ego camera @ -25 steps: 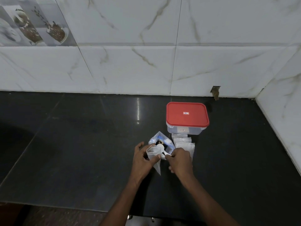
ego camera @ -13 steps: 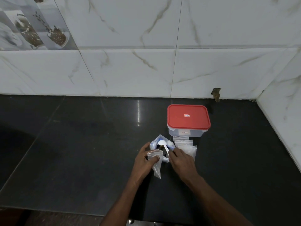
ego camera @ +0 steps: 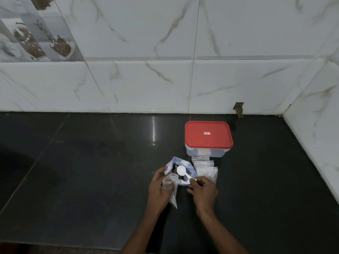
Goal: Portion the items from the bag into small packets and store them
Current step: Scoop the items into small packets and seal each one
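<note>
1. Bench (ego camera: 73, 180): a dark polished slab. It offers wide room to the left of the work and toward the near edge, which runs along the bottom of the view.
2. Tiled wall (ego camera: 146, 79): it closes the back and meets a side wall at the right corner, so free movement is best kept leftward.
3. Container (ego camera: 208, 136): its red lid is on. It stands behind the work, near the corner, and must be opened before anything is stored.
4. Bag (ego camera: 170, 165): it sits on the bench with its mouth open, just in front of the container. Its dark contents are mostly hidden.
5. Left hand (ego camera: 159, 187): the fingers curl round a small packet (ego camera: 173, 197), with the thumb on its front. The packet hangs beside the bag, touching it. For a clean fill, its mouth should be held wide and close to the bag's rim.
6. Right hand (ego camera: 203, 189): it pinches the handle end of the spoon (ego camera: 184, 172).
7. Spare packets (ego camera: 206, 170): a stack lies just right of the bag, where a careless elbow could scatter it.
8. Spoon bowl: it is over the bag's mouth and appears empty. A level scoop and a short carry would limit spills.
</note>
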